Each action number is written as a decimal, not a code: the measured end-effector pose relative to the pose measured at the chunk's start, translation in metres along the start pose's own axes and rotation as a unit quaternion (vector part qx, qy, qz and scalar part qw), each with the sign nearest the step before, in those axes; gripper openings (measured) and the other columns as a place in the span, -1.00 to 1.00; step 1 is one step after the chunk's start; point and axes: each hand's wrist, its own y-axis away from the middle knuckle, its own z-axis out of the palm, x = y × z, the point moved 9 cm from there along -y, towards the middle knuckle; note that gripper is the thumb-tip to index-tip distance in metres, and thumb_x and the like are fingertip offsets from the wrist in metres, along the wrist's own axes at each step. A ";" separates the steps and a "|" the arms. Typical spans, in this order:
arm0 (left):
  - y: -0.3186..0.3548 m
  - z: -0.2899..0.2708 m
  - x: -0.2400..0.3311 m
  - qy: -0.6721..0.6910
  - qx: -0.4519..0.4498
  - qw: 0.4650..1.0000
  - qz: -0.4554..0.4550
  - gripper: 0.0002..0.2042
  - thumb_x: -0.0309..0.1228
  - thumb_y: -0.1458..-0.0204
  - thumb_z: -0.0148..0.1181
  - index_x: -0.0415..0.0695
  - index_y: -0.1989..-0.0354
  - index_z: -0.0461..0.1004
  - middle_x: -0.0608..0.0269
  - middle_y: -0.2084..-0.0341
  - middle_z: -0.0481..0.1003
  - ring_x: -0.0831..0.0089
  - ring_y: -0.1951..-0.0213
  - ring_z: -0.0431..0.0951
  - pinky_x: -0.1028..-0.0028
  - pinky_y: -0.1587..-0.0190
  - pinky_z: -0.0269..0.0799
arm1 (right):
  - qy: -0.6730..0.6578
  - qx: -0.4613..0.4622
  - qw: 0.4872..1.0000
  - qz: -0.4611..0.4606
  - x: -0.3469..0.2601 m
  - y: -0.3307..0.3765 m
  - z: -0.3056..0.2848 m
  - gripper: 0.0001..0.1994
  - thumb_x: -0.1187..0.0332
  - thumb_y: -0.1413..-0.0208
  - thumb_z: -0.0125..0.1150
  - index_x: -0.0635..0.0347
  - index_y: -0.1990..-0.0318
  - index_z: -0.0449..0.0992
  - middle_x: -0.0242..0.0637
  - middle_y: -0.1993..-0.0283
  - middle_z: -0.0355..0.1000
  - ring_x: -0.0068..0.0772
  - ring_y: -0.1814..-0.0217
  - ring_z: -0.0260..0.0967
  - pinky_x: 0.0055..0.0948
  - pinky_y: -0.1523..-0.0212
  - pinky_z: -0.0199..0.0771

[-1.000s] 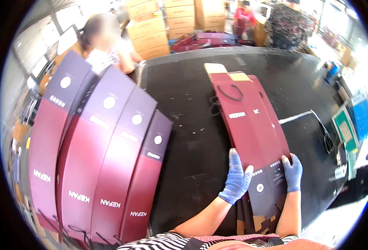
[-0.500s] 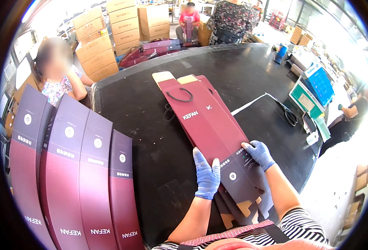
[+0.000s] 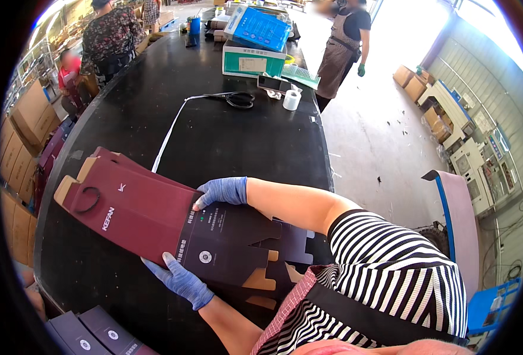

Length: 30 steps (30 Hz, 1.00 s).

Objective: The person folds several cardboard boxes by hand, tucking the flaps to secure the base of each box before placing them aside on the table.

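Note:
A flattened maroon carton point(image 3: 146, 207) with a dark printed end and a black cord handle point(image 3: 88, 200) lies over the table in front of me. At least one more flat carton shows under it, and its cut flaps point toward my apron. My left hand point(image 3: 181, 283) grips the near long edge, thumb on top and fingers partly beneath. On the opposite edge, by the line between maroon and dark, my right hand point(image 3: 223, 192) holds it with the thumb on the upper face. Both hands wear blue knitted gloves.
Black table point(image 3: 273, 148). Beyond the carton lie a white strip point(image 3: 169, 135), black scissors point(image 3: 239, 100), a white roll point(image 3: 291, 100) and a green-and-white box point(image 3: 252, 62). Upright cartons point(image 3: 104, 331) stand at lower left. Co-workers are at the far side; machines stand at right.
My view has swung to the right, so the upright cartons now sit at the lower left edge. The carton appears turned leftward, still between both hands.

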 end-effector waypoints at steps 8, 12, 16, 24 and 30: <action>0.009 -0.010 -0.008 -0.022 0.013 1.000 -0.014 -0.38 -0.47 -0.26 0.04 -0.33 -0.50 0.09 -0.08 -0.43 0.20 0.23 -0.39 0.25 0.31 -0.45 0.12 | -0.036 -0.138 0.988 -0.052 0.018 -0.020 0.021 -0.43 0.28 0.01 0.55 0.38 -0.14 0.54 -0.18 -0.06 0.61 -0.39 -0.04 0.57 -0.38 -0.18 0.52; 0.014 -0.001 -0.020 0.067 0.002 0.998 -0.021 -0.31 -0.44 -0.29 0.09 -0.33 -0.54 -0.04 0.00 -0.48 0.12 0.27 -0.41 0.22 0.35 -0.46 0.08 | 0.079 -0.045 0.994 -0.056 -0.012 -0.005 0.007 -0.41 0.33 0.04 0.54 0.35 -0.17 0.52 -0.23 -0.04 0.61 -0.44 -0.03 0.54 -0.38 -0.17 0.49; 0.023 0.004 -0.052 0.138 -0.037 0.989 -0.032 -0.29 -0.38 -0.34 0.09 -0.24 -0.57 -0.09 0.04 -0.54 0.02 0.32 -0.51 0.05 0.33 -0.51 -0.05 | 0.296 0.015 0.941 -0.161 -0.106 0.025 0.011 -0.25 0.19 0.09 0.51 0.36 -0.28 0.45 -0.22 -0.17 0.57 -0.40 -0.18 0.44 -0.32 -0.28 0.36; 0.013 0.000 -0.055 0.092 -0.051 0.994 -0.021 -0.37 -0.39 -0.33 0.12 -0.29 -0.51 0.05 0.03 -0.51 0.09 0.27 -0.52 0.08 0.33 -0.51 -0.03 | 0.626 0.166 0.729 -0.220 -0.234 0.086 0.011 -0.36 0.27 0.09 0.49 0.42 -0.15 0.44 0.03 0.15 0.61 -0.14 0.07 0.59 -0.30 -0.04 0.54; 0.014 0.010 -0.060 0.109 -0.074 0.990 -0.052 -0.38 -0.49 -0.26 0.15 -0.29 -0.48 0.12 -0.01 -0.41 0.22 0.29 -0.40 0.24 0.37 -0.45 0.10 | 0.665 0.239 0.701 -0.093 -0.154 0.049 -0.024 -0.31 0.23 0.13 0.58 0.32 -0.16 0.40 0.18 0.12 0.57 0.20 -0.06 0.54 -0.09 -0.08 0.51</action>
